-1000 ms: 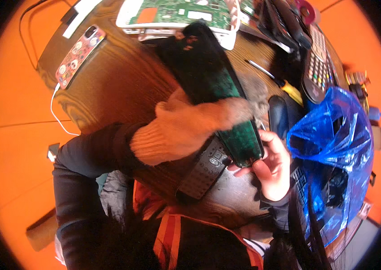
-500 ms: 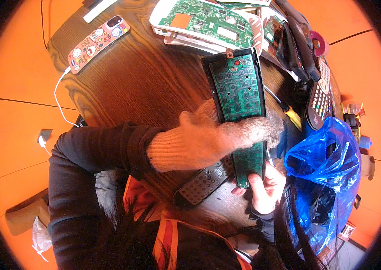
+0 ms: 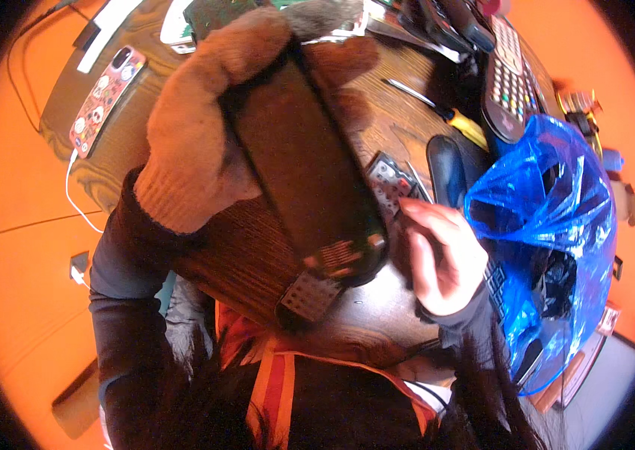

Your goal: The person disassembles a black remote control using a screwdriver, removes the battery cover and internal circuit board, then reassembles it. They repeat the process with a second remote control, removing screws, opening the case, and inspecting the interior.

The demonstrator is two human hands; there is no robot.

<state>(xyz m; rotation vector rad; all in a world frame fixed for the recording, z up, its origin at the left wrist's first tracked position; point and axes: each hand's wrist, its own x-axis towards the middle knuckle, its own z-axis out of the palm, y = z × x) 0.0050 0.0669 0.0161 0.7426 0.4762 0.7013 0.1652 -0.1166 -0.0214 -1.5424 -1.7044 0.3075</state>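
Note:
My left hand (image 3: 197,112), in a worn beige knit glove, grips an opened remote control (image 3: 306,161) raised close to my view. Its facing side is dark and blurred, with copper-coloured contacts at the lower end. Bare, my right hand (image 3: 445,259) is beside that lower end, thumb and fingers apart and nothing visible between them. Under the held piece lies a remote control with a button face (image 3: 310,296), partly covered. Close to my right fingertips is a button keypad (image 3: 391,180), and beyond it a dark rounded shell (image 3: 448,169).
A yellow-handled screwdriver (image 3: 467,127) lies near another remote control (image 3: 508,90). At the right is a blue plastic bag (image 3: 542,195). A phone in a patterned case (image 3: 103,105) charges at far left. My glove partly hides white housings with circuit boards at the back.
The remote control piece has come up and left in my left hand, toward my view. My right hand has let go of its lower end. The view has shifted.

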